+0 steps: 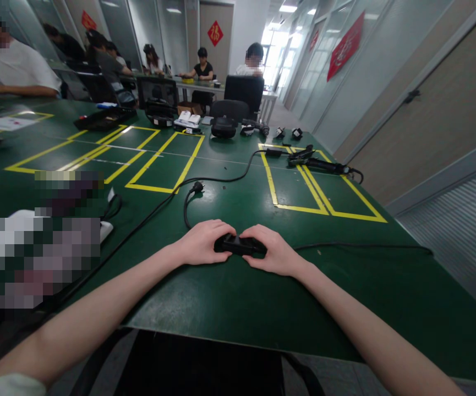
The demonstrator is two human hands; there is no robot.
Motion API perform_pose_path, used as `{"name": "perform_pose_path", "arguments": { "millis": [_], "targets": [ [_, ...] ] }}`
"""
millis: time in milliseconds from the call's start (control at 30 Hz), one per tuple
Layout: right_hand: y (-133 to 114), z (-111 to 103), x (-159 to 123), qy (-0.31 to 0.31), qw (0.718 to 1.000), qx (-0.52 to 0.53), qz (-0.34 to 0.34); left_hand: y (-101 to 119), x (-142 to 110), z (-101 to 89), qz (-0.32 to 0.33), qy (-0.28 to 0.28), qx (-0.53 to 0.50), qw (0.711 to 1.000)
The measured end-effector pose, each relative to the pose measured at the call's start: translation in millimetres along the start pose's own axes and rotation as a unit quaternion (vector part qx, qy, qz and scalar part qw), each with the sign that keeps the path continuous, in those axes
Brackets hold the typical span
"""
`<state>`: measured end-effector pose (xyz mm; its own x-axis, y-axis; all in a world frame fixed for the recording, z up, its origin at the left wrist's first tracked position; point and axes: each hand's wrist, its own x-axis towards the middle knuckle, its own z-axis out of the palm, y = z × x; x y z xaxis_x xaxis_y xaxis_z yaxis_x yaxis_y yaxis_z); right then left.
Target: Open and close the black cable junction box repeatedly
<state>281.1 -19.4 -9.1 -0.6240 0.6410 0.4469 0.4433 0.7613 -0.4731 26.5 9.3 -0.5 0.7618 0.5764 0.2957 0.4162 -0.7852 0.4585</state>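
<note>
Between my two hands lies a black power adapter point(240, 246), low over the green table point(238, 308) near its front edge. My left hand point(204, 243) grips its left end, thumb below and fingers above. The other end is in my right hand point(273, 250), held the same way. A short black cord with a plug point(197, 187) curves away beyond my left hand. To the right of my right hand a black cable point(365, 246) runs across the table. Whether the adapter touches the table I cannot tell.
A long black cable point(147, 217) crosses the table to a small black box point(276, 152). Black gear point(320, 164) lies in yellow tape marks at right. A black tray point(104, 118) and headset-like items point(223, 127) line the far edge. Blurred items are at left; people sit beyond.
</note>
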Motion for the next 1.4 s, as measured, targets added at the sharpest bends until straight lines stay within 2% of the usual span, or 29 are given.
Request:
{"name": "perform_pose_path", "arguments": {
  "millis": [233,567,900,1100,1233,1400],
  "targets": [
    [1.2,4.3,2.1,-0.051,0.994,-0.095,-0.022,4.2,0.3,0.2,0.003,-0.011,0.062,0.998],
    [-2.0,-1.8,1.9,-0.076,0.991,-0.113,-0.006,2.8,-2.4,-0.8,0.052,-0.013,0.122,0.991],
    [-1.6,-2.5,0.6,-0.040,0.984,-0.167,-0.040,6.3,-3.2,-0.4,0.039,0.019,0.108,0.993],
    [-4.4,-5.2,1.2,-0.019,0.990,-0.128,-0.053,5.8,-3.7,0.8,0.049,0.014,0.095,0.994],
    [-6.5,-5.8,0.7,-0.006,0.987,-0.151,-0.064,6.2,-3.7,2.6,0.047,0.040,0.090,0.994],
    [-7.9,-6.5,1.4,0.010,0.985,-0.155,-0.080,7.9,-3.5,2.4,0.053,0.032,0.099,0.993]
  ]
}}
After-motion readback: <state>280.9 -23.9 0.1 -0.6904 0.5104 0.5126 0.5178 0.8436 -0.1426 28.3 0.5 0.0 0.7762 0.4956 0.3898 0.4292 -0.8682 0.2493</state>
